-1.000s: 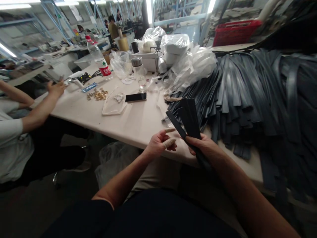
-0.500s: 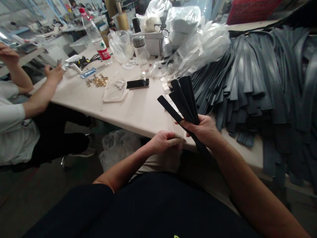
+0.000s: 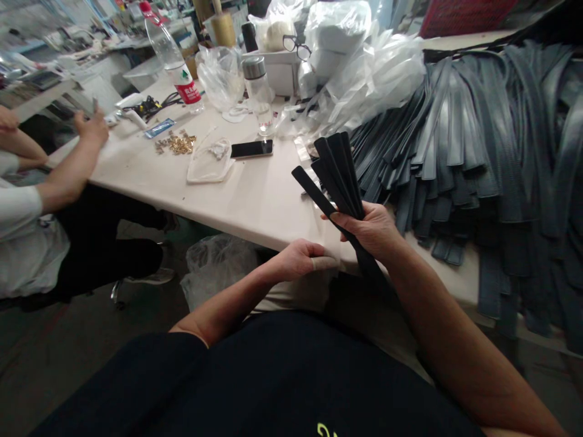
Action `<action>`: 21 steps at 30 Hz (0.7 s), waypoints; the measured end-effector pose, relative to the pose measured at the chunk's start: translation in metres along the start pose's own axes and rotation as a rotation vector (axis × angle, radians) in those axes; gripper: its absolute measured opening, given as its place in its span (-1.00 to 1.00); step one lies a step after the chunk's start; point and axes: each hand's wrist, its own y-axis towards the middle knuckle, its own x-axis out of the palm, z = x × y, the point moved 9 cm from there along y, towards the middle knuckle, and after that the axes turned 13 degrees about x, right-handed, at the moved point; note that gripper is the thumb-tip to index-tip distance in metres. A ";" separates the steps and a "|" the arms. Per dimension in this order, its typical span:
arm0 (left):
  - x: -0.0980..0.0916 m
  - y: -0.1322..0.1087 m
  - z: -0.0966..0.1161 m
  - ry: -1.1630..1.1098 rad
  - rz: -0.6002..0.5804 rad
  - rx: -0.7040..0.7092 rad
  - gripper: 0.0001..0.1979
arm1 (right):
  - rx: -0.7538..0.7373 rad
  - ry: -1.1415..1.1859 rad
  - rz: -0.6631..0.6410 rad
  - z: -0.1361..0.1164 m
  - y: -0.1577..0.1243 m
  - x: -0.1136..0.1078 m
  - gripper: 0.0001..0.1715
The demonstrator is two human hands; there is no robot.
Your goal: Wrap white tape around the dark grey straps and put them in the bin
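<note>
My right hand (image 3: 371, 229) is closed around several dark straps (image 3: 339, 173), their rounded ends fanned out above the thumb and their lower lengths hanging past the table edge. One strap leans apart from the others to the left. Close by on the left, my left hand (image 3: 303, 260) rests at the table's front edge with its fingers curled in; a pale covering shows on one finger. Whatever it may hold is hidden. To the right, a large heap of grey-black straps (image 3: 469, 133) lies over the table and droops off its front.
On the pale table (image 3: 155, 182) lie a phone (image 3: 252, 149), a clear pouch (image 3: 209, 162) and small gold metal pieces (image 3: 181, 143). A plastic bottle (image 3: 186, 91), a glass flask (image 3: 259, 97) and plastic bags (image 3: 368, 79) stand behind. A co-worker's arm (image 3: 75, 164) is at the left.
The view has shifted slightly. Both my hands keep nearly the same pose, with the straps still in the right. The co-worker's hands have moved a little to the left.
</note>
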 end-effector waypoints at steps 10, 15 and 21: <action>-0.023 0.010 -0.012 -0.569 0.413 -0.014 -0.43 | 0.134 -0.029 0.219 0.033 -0.047 -0.064 -0.47; -0.026 0.013 -0.015 -0.706 0.506 -0.031 -0.55 | 0.280 -0.085 0.192 0.071 -0.093 -0.073 -0.38; -0.021 0.016 -0.010 -0.709 0.471 -0.027 -0.64 | 0.339 -0.186 0.170 0.082 -0.117 -0.052 -0.47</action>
